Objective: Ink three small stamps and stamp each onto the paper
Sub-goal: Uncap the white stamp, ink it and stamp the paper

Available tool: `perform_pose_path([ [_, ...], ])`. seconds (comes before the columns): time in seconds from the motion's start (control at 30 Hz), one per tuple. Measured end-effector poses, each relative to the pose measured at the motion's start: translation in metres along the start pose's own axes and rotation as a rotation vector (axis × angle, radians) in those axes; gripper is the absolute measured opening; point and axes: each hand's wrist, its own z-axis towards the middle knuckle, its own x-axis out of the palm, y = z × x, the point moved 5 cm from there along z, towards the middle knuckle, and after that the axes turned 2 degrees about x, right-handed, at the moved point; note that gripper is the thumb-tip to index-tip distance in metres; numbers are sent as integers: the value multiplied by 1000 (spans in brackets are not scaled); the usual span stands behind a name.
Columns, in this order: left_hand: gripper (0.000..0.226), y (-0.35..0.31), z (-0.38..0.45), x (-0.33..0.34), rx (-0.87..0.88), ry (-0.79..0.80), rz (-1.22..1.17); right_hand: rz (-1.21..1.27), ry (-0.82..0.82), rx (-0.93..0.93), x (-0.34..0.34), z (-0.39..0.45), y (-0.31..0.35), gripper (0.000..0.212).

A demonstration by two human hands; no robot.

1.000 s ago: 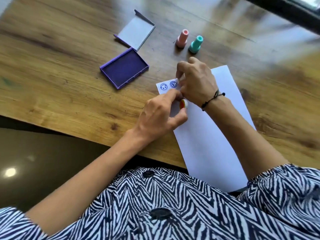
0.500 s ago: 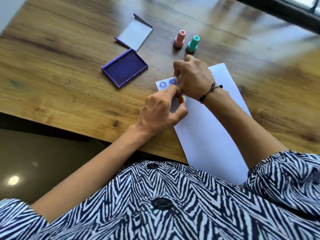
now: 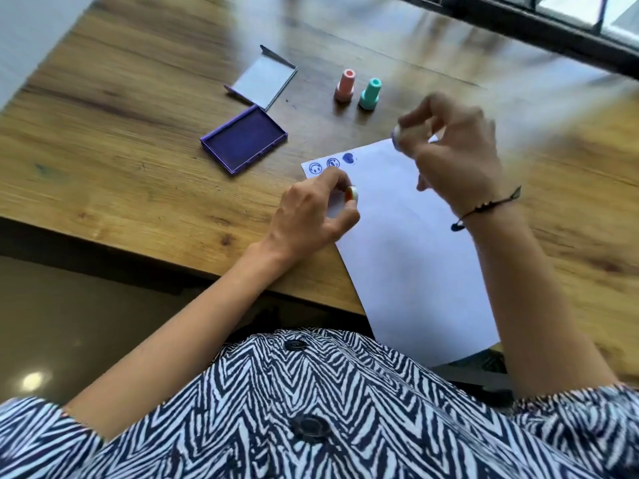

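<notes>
A white paper [image 3: 408, 250] lies on the wooden table [image 3: 121, 150] with three blue prints along its top left edge: two smiley circles [image 3: 324, 165] and a solid heart [image 3: 349, 158]. My right hand [image 3: 453, 150], blurred, is raised above the paper's top edge and grips a small stamp [image 3: 396, 134] with its inked face showing. My left hand [image 3: 311, 216] rests on the paper's left edge and pinches a small round cap [image 3: 352, 194] with red and yellow colours. A pink stamp [image 3: 345, 85] and a teal stamp [image 3: 370, 93] stand upright beyond the paper.
An open purple ink pad [image 3: 244, 139] sits left of the paper, its grey lid [image 3: 264, 77] lying behind it. The table's front edge runs just below my left wrist. A dark window frame [image 3: 518, 32] crosses the far right.
My right hand has lifted the stamp off the paper and moved up and right, uncovering a new blue heart print. My left hand keeps the cap at the paper's edge.
</notes>
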Motion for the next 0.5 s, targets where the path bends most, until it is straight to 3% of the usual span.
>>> perform_pose_path([
  [0.13,25,0,0,-5,-50,-36,-119,225,64,185,17,-23,-19,4],
  [0.3,24,4,-2,-11,-191,-110,-412,771,233,330,35,-43,-14,13],
  [0.5,19,-1,-3,-11,-231,-72,-636,693,239,244,35,-47,-5,17],
])
